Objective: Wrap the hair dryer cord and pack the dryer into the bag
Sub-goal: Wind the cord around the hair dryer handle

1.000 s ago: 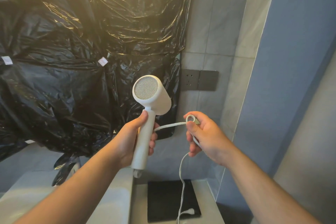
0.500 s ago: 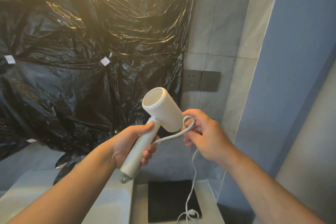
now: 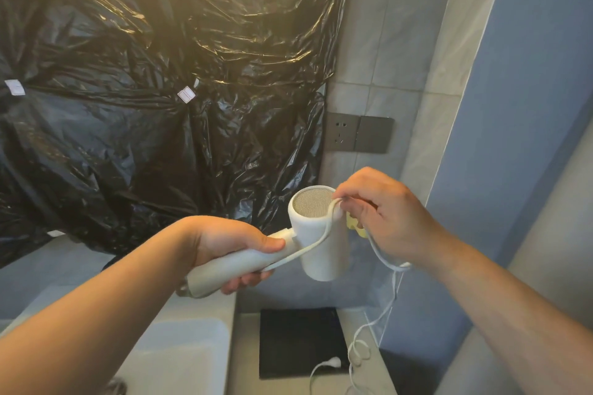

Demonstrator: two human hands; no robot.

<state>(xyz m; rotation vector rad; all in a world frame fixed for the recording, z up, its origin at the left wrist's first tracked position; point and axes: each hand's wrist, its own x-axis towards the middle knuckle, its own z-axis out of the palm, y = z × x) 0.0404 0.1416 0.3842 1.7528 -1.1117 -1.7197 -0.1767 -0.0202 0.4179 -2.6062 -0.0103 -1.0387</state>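
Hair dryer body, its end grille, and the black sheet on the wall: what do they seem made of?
Hair dryer: matte white plastic, probably; smooth, seamless shell with soft, dull shading.
Grille: fine mesh, likely metal; tiny regular holes with a greyish sheen, though plastic is possible.
Black sheet: thin glossy plastic film; sharp crinkles and bright glare streaks.

The left forearm [image 3: 96, 314], lower left of the frame, and left hand [image 3: 224, 244] are bare; the right forearm [image 3: 497, 308], lower right, and right hand [image 3: 388, 215] are bare too.
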